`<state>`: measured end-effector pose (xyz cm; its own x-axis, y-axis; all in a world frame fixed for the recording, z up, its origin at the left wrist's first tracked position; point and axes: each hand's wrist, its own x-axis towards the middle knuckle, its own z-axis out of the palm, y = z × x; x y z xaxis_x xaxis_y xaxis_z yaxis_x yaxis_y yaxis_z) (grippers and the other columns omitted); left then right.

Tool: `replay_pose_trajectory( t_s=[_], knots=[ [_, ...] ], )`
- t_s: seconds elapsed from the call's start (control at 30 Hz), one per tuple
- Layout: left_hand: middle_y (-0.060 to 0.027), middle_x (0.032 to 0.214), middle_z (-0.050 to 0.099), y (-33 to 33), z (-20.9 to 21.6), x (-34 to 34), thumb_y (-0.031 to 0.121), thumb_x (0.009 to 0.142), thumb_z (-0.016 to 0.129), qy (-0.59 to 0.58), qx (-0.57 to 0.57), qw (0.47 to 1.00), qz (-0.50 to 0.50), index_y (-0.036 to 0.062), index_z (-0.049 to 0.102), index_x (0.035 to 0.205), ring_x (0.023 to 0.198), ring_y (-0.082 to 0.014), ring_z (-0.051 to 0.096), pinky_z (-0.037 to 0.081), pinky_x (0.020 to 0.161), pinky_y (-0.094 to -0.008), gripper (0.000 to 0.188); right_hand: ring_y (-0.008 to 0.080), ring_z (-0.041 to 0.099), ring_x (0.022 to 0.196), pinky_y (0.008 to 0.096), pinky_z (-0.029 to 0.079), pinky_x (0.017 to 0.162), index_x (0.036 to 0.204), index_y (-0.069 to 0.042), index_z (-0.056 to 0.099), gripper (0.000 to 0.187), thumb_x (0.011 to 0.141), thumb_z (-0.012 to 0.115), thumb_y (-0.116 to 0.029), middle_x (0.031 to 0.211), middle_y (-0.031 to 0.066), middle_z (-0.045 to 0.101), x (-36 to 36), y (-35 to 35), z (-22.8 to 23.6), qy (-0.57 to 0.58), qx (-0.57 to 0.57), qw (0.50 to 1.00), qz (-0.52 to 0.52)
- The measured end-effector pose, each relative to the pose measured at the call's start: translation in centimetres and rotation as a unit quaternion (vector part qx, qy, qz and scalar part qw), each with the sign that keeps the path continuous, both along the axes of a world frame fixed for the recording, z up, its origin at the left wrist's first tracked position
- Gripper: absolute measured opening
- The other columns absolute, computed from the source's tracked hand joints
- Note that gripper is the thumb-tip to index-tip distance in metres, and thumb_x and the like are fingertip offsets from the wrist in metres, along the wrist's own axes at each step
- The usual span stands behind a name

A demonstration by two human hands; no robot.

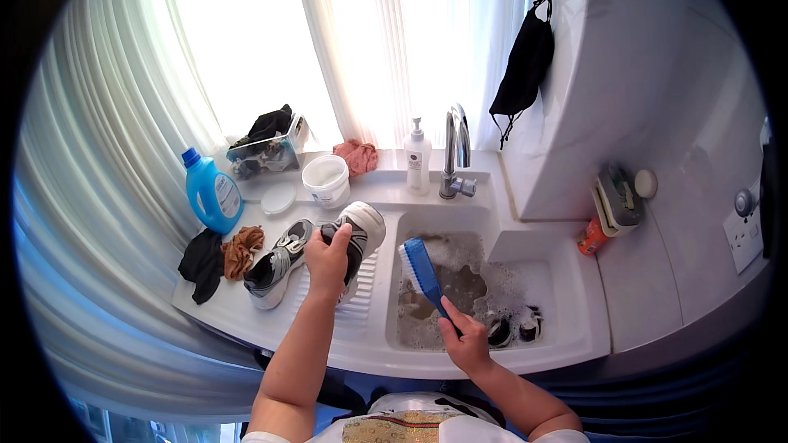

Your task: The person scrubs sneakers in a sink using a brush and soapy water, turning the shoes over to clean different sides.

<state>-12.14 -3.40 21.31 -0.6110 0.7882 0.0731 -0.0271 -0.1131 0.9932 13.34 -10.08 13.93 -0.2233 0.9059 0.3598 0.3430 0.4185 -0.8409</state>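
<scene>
My left hand (327,264) is closed round a grey and black sneaker (359,234) with a white sole, held up over the ridged drainboard (359,305). Beside it on the counter rests a second, matching sneaker (281,262). In my right hand (468,343) is the handle of a blue scrub brush (422,267); its white bristles face left, over the sink. Brush and held sneaker are apart. Below the brush, murky, foamy water stands in the white sink (392,279). Dark and white items (529,324), partly under the suds, lie near my right hand.
Behind the sink are a chrome faucet (455,152) and a white pump bottle (418,160). Along the left stand a blue detergent bottle (212,195), a white tub (326,180), a clear bin of cloths (267,148) and crumpled dark (203,264) and brown cloths (242,253). A wall juts out at right.
</scene>
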Motion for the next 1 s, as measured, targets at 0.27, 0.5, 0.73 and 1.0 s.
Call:
replay_pose_trajectory(
  t_s=[0.27, 0.5, 0.73, 1.0],
  knots=[
    [-0.0054, 0.076, 0.062, -1.6, -3.5, 2.2, 0.017, 0.080, 0.070, 0.192, 0.042, 0.964, -0.178, -0.0024, 0.060, 0.088, 0.068, -0.0106, 0.054, 0.047, 0.064, -0.0275, 0.024, 0.0318, 0.062, 0.061, 0.0370, 0.048, 0.056, 0.125, -0.008, 0.061, 0.038, 0.087, 0.063, -0.011, 0.072, 0.0185, 0.062, -3.6, 3.6, 1.8, 0.034, 0.031, 0.998, -0.044],
    [-0.0012, 0.086, 0.061, 0.4, -4.3, 2.8, 0.014, 0.088, 0.066, 0.174, 0.027, 0.980, -0.091, 0.0000, 0.058, 0.099, 0.077, -0.0066, 0.054, 0.047, 0.070, -0.0236, 0.020, 0.0311, 0.063, 0.062, 0.0364, 0.049, 0.058, 0.126, -0.009, 0.060, 0.041, 0.086, 0.064, -0.011, 0.076, 0.0190, 0.064, -0.4, -2.4, -1.3, -0.019, 0.018, 1.000, -0.011],
    [-0.0039, 0.075, 0.058, 0.5, -3.7, 5.6, 0.020, 0.085, 0.068, 0.145, 0.053, 0.987, -0.039, -0.0017, 0.056, 0.089, 0.067, -0.0116, 0.052, 0.045, 0.063, -0.0286, 0.024, 0.0065, 0.052, 0.061, 0.0258, 0.044, 0.056, 0.130, -0.008, 0.057, 0.041, 0.090, 0.063, -0.011, 0.075, 0.0105, 0.066, -2.6, 1.2, -0.1, 0.061, -0.011, 0.996, -0.059],
    [-0.0058, 0.093, 0.057, -0.2, -3.7, 10.0, 0.017, 0.091, 0.063, -0.046, 0.141, 0.988, 0.050, -0.0013, 0.049, 0.103, 0.081, -0.0105, 0.051, 0.044, 0.071, -0.0250, 0.026, 0.0024, 0.048, 0.061, 0.0208, 0.041, 0.056, 0.136, -0.006, 0.050, 0.045, 0.093, 0.059, -0.011, 0.076, 0.0011, 0.062, -2.6, -0.7, -1.5, 0.116, -0.121, 0.986, -0.009]
  ],
)
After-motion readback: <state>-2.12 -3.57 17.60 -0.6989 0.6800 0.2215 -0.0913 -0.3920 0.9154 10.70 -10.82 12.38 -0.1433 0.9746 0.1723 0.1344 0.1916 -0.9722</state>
